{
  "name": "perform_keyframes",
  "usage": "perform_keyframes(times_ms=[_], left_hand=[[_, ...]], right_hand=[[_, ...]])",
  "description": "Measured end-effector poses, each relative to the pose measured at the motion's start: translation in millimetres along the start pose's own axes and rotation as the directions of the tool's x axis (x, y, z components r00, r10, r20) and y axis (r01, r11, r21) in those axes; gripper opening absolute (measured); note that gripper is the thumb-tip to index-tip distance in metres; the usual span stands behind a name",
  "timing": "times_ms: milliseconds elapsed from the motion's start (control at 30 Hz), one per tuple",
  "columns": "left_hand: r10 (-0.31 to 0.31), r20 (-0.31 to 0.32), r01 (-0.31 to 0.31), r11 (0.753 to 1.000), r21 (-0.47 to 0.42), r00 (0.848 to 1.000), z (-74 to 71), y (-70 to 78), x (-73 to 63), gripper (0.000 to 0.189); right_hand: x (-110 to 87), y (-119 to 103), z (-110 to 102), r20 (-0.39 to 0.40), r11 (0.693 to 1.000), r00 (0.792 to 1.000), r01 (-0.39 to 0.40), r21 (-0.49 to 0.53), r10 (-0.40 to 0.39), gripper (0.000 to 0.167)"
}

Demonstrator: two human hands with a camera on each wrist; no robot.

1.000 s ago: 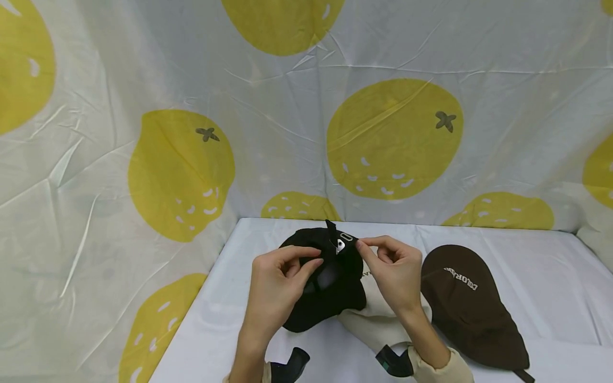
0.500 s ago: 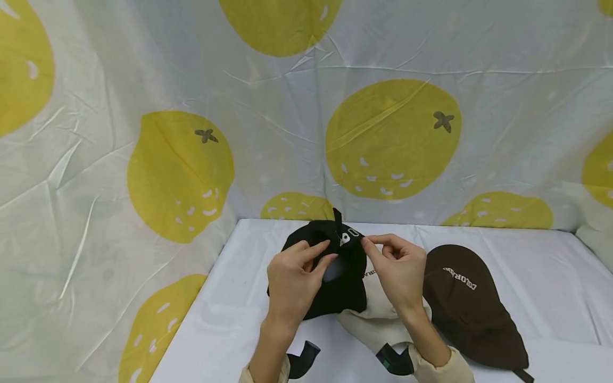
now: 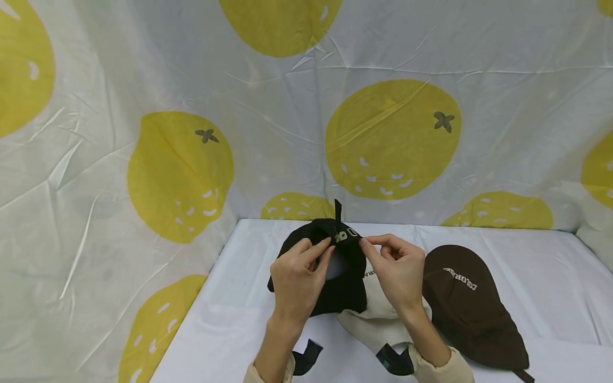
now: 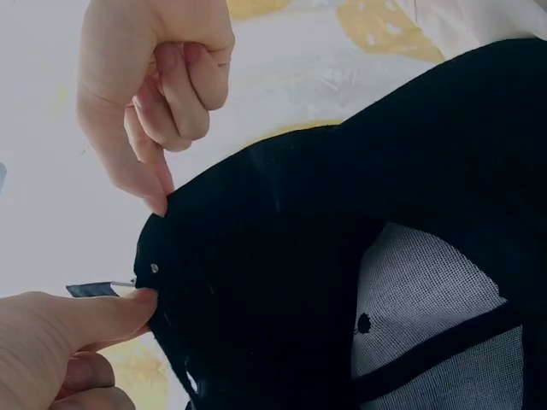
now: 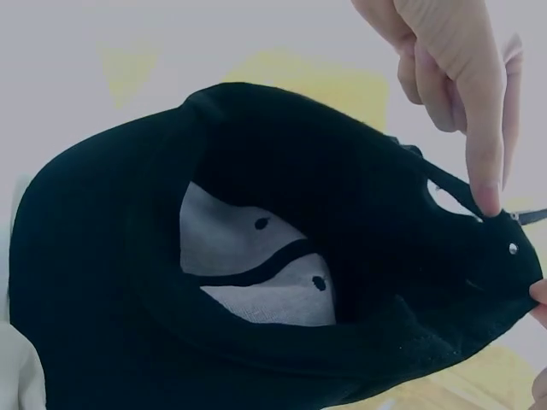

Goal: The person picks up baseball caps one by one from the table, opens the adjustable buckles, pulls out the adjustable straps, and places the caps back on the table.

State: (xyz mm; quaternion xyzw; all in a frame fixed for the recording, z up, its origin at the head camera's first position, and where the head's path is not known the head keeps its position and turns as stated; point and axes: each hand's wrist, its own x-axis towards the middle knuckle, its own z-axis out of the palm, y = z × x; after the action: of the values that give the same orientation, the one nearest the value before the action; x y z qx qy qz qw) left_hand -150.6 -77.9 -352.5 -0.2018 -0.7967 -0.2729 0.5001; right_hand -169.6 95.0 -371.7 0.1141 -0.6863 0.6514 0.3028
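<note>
A black baseball cap (image 3: 342,298) is held up, its hollow inside toward me. My left hand (image 3: 297,279) pinches the back band with thumb and fingertip, right beside a small metal buckle (image 3: 341,236). Upward from the buckle sticks the loose end of a black strap (image 3: 338,210). On the other side of the buckle, my right hand (image 3: 397,271) pinches the cap's edge between thumb and forefinger. The left wrist view shows the left thumb (image 4: 111,318) against the band, near a small metal stud (image 4: 154,268). Pale mesh lining (image 5: 248,235) shows inside the cap.
A beige cap (image 3: 375,322) lies under the right forearm, partly covered by the black cap. To its right is a brown cap (image 3: 471,308) with white lettering. A white cloth covers the table (image 3: 560,298); a lemon-print curtain (image 3: 282,143) hangs behind.
My left hand has moved right and slightly up, its fingertips coming together beside the buckle. The black cap has tilted and shifted slightly right; the right hand has barely moved.
</note>
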Motion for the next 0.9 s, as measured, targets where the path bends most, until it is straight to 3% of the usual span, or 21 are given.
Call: perform_keyframes(times_ms=[267,433,600,767,900], left_hand=[[0.019,-0.057,-0.020,1.000,-0.016,0.998,2.4,-5.8,2.9,0.016],[-0.035,-0.086,0.021,0.986,-0.166,0.996,2.8,-11.2,3.9,0.013],[-0.033,-0.117,-0.003,0.953,-0.301,0.993,3.0,-16.9,4.5,0.013],[-0.029,-0.168,-0.033,0.934,-0.355,0.985,1.9,-18.5,5.7,0.015],[-0.014,-0.210,-0.062,0.935,-0.348,0.978,-0.6,-15.6,7.0,0.019]], right_hand=[[-0.7,-1.4,-1.2,0.111,1.000,0.994,0.009,0.024,-0.011,0.007],[-1.2,-2.3,-0.4,0.188,0.998,0.981,0.039,0.053,-0.049,0.010],[-1.3,-1.0,0.0,0.255,0.993,0.961,0.098,0.069,-0.112,0.014],[-1.0,1.5,1.5,0.267,0.974,0.936,0.216,0.073,-0.228,0.019],[0.2,2.8,5.0,0.206,0.929,0.906,0.361,0.080,-0.370,0.028]])
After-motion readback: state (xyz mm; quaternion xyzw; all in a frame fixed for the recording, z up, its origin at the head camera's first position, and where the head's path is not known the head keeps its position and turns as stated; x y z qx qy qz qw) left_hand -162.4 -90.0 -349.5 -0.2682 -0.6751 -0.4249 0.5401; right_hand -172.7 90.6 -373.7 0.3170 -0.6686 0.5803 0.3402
